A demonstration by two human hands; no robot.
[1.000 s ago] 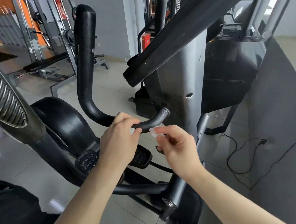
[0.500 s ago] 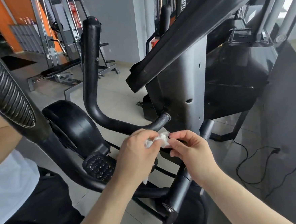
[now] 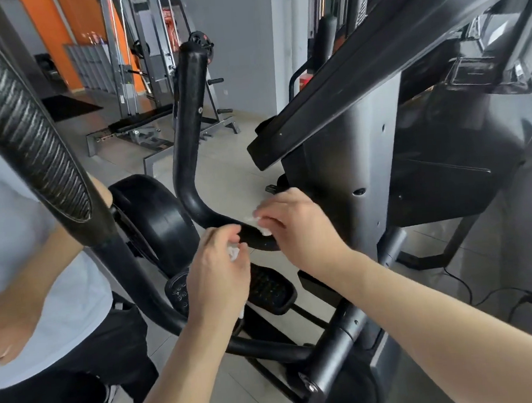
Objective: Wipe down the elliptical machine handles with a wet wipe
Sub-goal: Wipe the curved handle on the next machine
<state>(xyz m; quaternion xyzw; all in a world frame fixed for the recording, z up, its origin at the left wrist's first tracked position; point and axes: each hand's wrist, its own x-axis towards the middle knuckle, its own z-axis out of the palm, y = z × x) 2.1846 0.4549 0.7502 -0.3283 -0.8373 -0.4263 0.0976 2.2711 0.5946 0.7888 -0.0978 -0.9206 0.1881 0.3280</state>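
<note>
The wet wipe [image 3: 261,226] sits on the low, near-level run of the curved black handle [image 3: 190,128], pinched there by the right hand [image 3: 295,230]. From there the bar runs left, then bends upright. The left hand [image 3: 219,273], just below the bar, curls round a white scrap [image 3: 233,254].

Gym interior. A black elliptical trainer [image 3: 185,128] with a studded black foot pedal [image 3: 271,290] fills the foreground. Behind it stand a black padded flat bench on a grey steel frame [image 3: 140,117], a grey steel weight rack [image 3: 127,38] and an orange wall [image 3: 48,37], all on pale floor tiles [image 3: 225,172].
</note>
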